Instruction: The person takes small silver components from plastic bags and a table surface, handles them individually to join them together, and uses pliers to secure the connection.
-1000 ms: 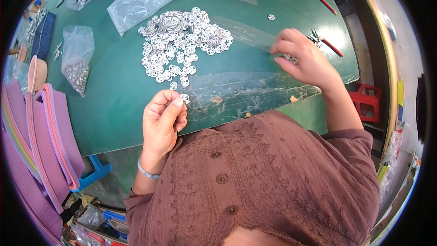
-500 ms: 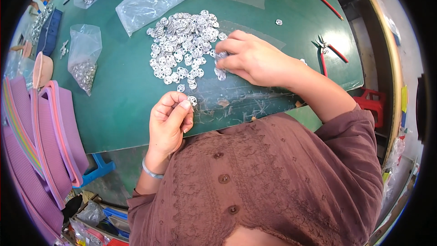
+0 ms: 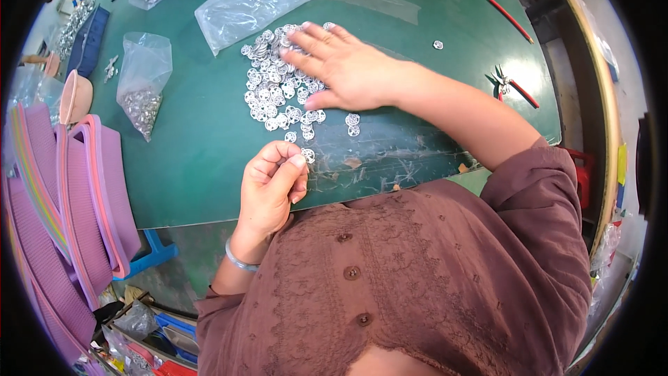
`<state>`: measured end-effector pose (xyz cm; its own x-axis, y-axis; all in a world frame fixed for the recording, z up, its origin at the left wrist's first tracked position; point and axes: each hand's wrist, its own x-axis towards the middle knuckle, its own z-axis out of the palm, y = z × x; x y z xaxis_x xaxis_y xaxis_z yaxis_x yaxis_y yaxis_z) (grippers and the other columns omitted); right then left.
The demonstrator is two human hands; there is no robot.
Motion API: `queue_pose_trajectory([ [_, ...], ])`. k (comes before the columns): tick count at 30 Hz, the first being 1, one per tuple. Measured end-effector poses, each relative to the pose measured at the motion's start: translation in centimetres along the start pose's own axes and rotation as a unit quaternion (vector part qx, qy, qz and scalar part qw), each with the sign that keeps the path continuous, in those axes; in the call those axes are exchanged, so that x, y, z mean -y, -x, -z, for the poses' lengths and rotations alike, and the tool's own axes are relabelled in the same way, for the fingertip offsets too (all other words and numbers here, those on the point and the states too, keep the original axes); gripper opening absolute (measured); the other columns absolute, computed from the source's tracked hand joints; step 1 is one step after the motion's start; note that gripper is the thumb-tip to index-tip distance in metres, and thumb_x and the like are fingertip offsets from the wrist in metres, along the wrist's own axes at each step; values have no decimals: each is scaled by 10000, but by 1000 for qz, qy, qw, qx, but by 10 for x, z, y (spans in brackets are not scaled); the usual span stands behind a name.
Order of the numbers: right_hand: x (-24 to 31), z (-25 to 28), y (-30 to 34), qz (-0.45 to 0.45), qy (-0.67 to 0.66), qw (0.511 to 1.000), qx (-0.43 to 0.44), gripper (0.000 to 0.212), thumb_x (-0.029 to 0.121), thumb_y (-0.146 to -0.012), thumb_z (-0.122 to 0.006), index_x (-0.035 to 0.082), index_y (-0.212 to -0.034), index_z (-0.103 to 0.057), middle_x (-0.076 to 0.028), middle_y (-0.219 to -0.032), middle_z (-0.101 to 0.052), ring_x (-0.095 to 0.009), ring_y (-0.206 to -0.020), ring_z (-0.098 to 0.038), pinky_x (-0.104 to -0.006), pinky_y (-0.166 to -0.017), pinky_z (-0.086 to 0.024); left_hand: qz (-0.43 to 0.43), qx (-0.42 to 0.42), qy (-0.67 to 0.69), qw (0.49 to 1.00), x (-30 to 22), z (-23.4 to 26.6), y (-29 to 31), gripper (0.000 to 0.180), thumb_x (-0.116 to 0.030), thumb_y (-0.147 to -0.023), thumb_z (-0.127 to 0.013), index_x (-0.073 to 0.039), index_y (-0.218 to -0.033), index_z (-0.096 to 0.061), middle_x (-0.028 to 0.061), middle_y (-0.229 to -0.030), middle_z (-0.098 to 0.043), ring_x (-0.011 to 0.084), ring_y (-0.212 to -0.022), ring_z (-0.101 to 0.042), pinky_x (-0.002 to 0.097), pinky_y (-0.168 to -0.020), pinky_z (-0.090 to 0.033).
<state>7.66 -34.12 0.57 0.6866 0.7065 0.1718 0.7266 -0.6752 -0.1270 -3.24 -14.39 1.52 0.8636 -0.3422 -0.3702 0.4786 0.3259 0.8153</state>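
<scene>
Near the front edge of the green table, my left hand (image 3: pixel 273 175) pinches a round silver openwork charm (image 3: pixel 307 156) between thumb and forefinger. My right hand (image 3: pixel 348 69) lies spread, palm down, over the right side of a pile of similar silver charms (image 3: pixel 268 83), covering part of it. Its fingers are a little blurred and apart. A pair of charms (image 3: pixel 353 125) sits separate, just below my right hand. Two more lie between the pile and my left hand. One lone charm (image 3: pixel 438 45) rests far to the right.
A flat clear plastic bag (image 3: pixel 257 3) lies behind the pile. To the left stands a bag of small metal parts (image 3: pixel 142 97). Red-handled pliers (image 3: pixel 502 83) and a red stick-like tool (image 3: pixel 511 21) lie at right. Purple baskets (image 3: pixel 104 195) stand beside the table's left edge.
My right hand has moved left and away from me, from the pile's right edge onto the pile, its fingers spreading. Two charms now show where it was. The left hand keeps its pinch.
</scene>
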Motion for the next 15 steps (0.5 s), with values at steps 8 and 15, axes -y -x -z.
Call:
queue_pose_trajectory([
  [8,33,-8,-22,70,-43,996,39,595,426,-832,-471,129,-1324,-314,-93,-1411,-217,-292,-1302,-191,-496,-1039,-150,0,4,-4,1000,0,1,1,22,-36,-856,-476,-50,-844,-490,24,-651,-507,55,-496,-415,185,-416,-310],
  [15,19,13,7,97,-28,991,86,592,392,-795,-533,178,-1313,-341,-73,-1408,-224,-295,-1300,-190,-497,-1034,-169,2,3,8,1000,1,4,3,18,-41,-850,-495,-40,-867,-500,29,-647,-511,60,-494,-420,185,-413,-322],
])
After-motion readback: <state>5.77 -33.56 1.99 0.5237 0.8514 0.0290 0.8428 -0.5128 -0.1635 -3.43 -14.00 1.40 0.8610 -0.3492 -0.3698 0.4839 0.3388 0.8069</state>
